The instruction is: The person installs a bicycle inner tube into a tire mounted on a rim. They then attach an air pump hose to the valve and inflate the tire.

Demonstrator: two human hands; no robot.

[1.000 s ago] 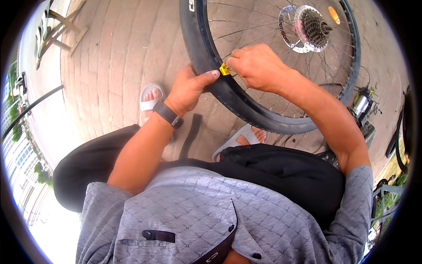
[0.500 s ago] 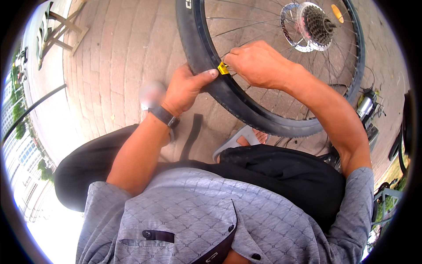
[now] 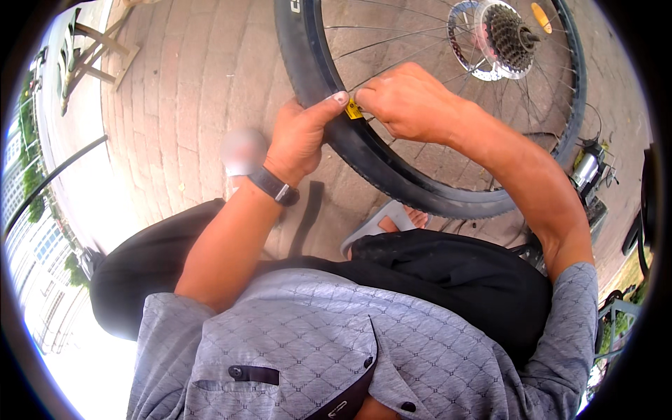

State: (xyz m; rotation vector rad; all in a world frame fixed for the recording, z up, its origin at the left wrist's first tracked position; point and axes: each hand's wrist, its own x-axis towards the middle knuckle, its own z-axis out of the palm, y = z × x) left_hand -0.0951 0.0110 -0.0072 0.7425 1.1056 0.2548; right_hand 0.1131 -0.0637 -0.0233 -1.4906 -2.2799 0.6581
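Observation:
A bicycle wheel with a black tyre leans in front of me. My left hand wraps round the tyre's near left side, its thumb pressed on the inner edge. Right beside that thumb a small yellow label sits at the rim. My right hand is closed in a pinch just inside the rim, next to the label and over the spokes. Whatever those fingertips hold is hidden behind the knuckles. A sprocket cassette and a brake disc are at the wheel's hub.
Brick paving lies around the wheel. A dark flat strip rests between my legs, near a sandalled foot. A silver cylindrical part lies at the right. At the far left stands a wooden folding stool.
My left hand has shifted slightly on the tyre, its thumb now up against the yellow label. The right hand stays pinched at the rim, nearly in place.

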